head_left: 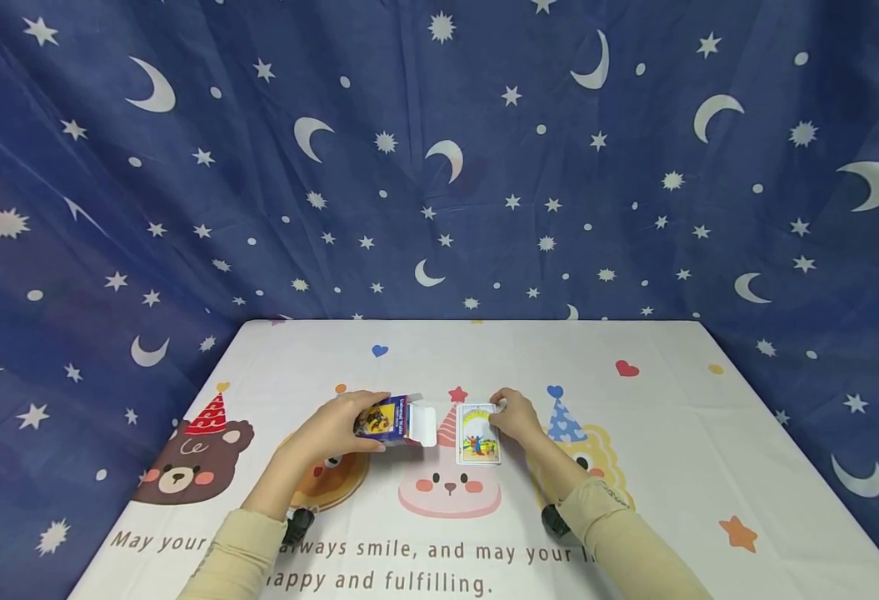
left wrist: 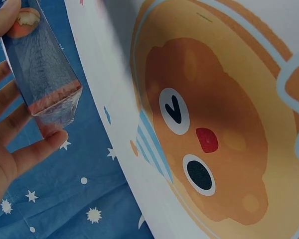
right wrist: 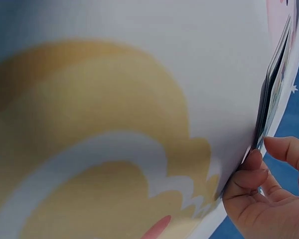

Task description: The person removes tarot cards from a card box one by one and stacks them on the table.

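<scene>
My left hand grips a dark blue and yellow tarot card box by its left end, thumb on one side and fingers on the other. The white end flap stands open toward the right. In the left wrist view the box shows its glossy side and red-edged end. To the right of the box are tarot cards, the top one with a rainbow picture. My right hand pinches them at their upper right edge. Seen edge-on in the right wrist view, several cards fan slightly apart.
A white tablecloth with printed cartoon animals and lettering covers the table. Behind it hangs a dark blue curtain with moons and stars. A small black object sits at the left wrist, another at the right.
</scene>
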A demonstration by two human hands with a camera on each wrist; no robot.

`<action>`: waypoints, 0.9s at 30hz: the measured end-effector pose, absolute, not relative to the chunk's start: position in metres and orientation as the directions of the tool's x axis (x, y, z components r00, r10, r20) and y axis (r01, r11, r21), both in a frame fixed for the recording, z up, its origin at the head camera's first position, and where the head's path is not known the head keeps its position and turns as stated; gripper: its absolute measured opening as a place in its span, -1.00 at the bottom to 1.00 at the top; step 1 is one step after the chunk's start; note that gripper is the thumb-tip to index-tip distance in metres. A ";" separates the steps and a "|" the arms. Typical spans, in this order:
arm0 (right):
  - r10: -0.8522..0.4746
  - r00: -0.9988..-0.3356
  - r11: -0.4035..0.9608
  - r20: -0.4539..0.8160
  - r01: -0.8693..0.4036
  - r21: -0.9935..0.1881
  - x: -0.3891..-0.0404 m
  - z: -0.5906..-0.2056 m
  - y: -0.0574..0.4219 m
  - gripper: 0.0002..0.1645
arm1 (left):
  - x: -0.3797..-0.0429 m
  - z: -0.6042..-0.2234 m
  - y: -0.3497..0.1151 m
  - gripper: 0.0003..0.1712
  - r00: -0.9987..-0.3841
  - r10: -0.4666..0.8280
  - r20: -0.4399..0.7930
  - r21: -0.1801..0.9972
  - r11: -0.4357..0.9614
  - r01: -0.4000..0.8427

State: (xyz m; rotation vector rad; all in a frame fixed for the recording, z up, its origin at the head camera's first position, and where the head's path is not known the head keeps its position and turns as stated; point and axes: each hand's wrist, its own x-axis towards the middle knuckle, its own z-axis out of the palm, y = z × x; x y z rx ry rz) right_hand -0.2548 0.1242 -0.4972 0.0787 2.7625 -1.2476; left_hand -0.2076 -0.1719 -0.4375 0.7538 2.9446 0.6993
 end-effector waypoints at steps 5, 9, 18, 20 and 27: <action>0.007 -0.992 0.666 -0.123 0.097 -0.740 -0.256 -0.498 0.124 -0.65 | -0.208 -0.438 -0.171 -0.12 -0.879 0.468 0.086 0.428 0.780 0.457; 0.010 -0.991 0.667 -0.133 0.106 -0.737 -0.256 -0.497 0.124 -0.66 | -0.207 -0.437 -0.170 -0.12 -0.881 0.467 0.074 0.434 0.781 0.450; 0.008 -0.991 0.678 -0.136 0.106 -0.727 -0.256 -0.496 0.123 -0.67 | -0.208 -0.437 -0.168 -0.11 -0.886 0.458 0.071 0.421 0.792 0.443; 0.002 -0.991 0.680 -0.134 0.100 -0.726 -0.257 -0.497 0.124 -0.67 | -0.208 -0.437 -0.168 -0.11 -0.886 0.457 0.072 0.423 0.791 0.442; -0.009 -0.990 0.688 -0.137 0.094 -0.720 -0.256 -0.495 0.124 -0.66 | -0.207 -0.437 -0.168 -0.11 -0.887 0.457 0.067 0.427 0.790 0.439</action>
